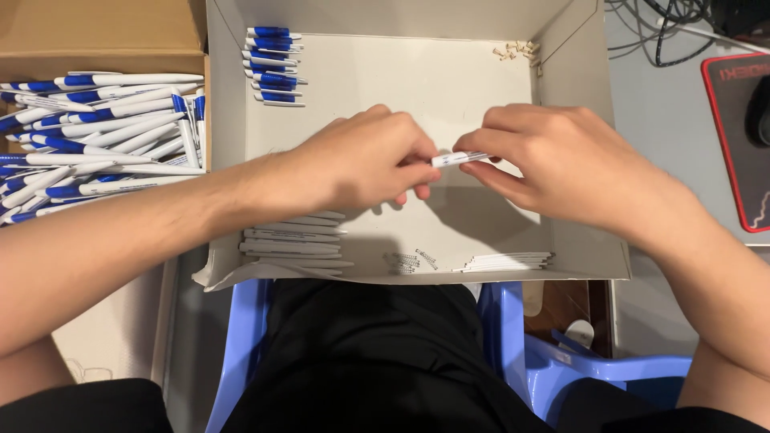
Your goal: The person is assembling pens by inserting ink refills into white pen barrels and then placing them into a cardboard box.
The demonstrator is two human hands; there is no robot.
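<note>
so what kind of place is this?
Probably a small manual pen-assembly bench. Both hands hold a white pen part over a shallow white tray of sorted parts; a cardboard box of blue-and-white pens sits alongside.

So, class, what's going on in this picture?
A seated person holds a small white pen barrel between both hands, left hand and right hand, over a shallow white cardboard tray. The tray holds sorted parts: blue-and-white pen tops at the back left, white barrels at the front left, small springs and thin white refills at the front. A brown box of finished pens stands to the left.
</note>
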